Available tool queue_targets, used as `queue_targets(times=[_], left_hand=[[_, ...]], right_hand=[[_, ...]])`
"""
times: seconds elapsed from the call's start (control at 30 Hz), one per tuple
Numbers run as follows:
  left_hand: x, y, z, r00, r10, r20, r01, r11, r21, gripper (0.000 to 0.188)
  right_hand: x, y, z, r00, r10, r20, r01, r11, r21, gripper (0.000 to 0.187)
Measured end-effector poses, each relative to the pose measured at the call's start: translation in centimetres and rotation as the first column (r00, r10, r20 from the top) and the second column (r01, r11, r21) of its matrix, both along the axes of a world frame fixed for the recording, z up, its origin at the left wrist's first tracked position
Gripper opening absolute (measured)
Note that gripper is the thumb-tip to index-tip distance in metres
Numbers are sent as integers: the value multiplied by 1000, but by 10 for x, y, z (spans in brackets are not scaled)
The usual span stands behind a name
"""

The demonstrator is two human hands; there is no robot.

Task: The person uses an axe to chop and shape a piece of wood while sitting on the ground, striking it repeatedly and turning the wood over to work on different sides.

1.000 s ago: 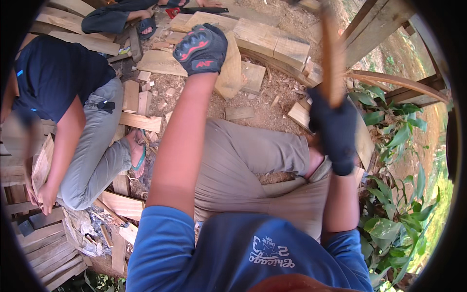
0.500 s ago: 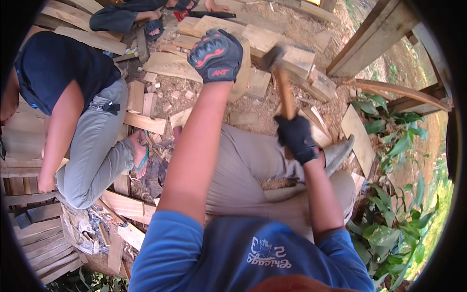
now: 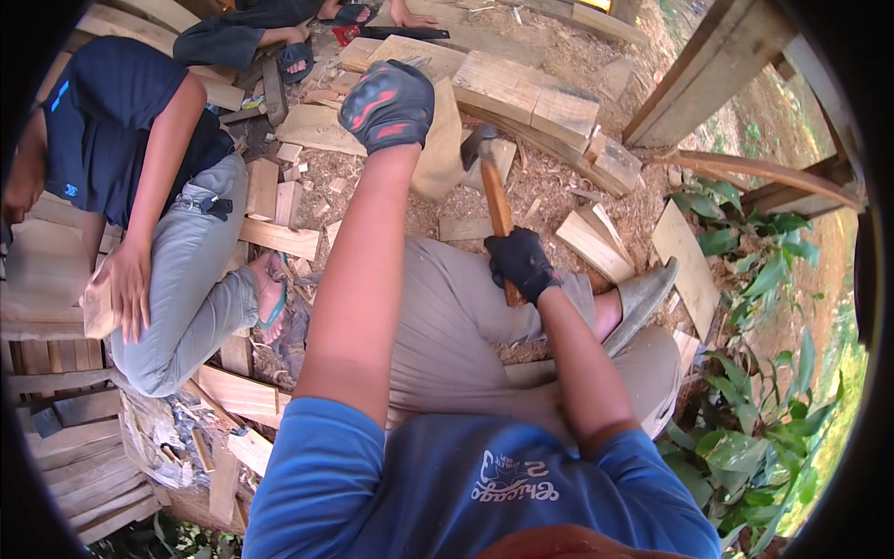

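Wood-hafted tool w/ metal head, in grip of gloved R hand, L hand curled by flat board, hold unclear

bright daylight; washed-out lower right; curved fisheye distortion; black corners

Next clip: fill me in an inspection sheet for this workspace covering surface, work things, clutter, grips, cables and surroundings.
Surface: bare ground strewn with wood chips.
Work things: wooden slab; wooden-handled tool with a dark head, close beside it.
Clutter: scattered wood blocks; a red-handled dark blade at the far side.
Grips: gloved right grip closed around the tool's handle; gloved left grip curled at the slab's upper part, fingers hidden, hold unclear.
Cables: nothing seen.
Surroundings: seated co-worker at left; another person's hand at top; leafy plants at right.
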State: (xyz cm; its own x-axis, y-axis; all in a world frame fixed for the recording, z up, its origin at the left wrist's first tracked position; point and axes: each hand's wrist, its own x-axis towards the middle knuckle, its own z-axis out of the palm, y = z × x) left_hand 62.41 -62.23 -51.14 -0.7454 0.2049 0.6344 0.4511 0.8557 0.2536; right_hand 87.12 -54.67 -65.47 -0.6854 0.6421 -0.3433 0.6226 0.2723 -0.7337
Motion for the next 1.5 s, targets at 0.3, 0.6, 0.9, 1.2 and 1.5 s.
queue_targets(times=[0.3,0.6,0.9,1.2,1.5], left_hand=[[16,-36,36,882,-195,429,288,944,-163,88],[-4,-88,56,791,-179,585,455,811,-367,119],[-1,-27,42,830,-277,485,423,878,-224,103],[-60,-30,-1,939,-150,308,247,920,-304,55],[-31,-23,11,943,-54,327,88,992,-90,52]], right_hand=[[114,12,157,928,-327,-177,299,939,-167,38],[235,-10,102,860,-495,-121,460,856,-235,32],[224,-23,62,942,-334,-23,326,931,-166,30],[141,10,171,757,-224,-613,261,965,-30,19],[26,8,105,750,61,-659,253,894,370,19]])
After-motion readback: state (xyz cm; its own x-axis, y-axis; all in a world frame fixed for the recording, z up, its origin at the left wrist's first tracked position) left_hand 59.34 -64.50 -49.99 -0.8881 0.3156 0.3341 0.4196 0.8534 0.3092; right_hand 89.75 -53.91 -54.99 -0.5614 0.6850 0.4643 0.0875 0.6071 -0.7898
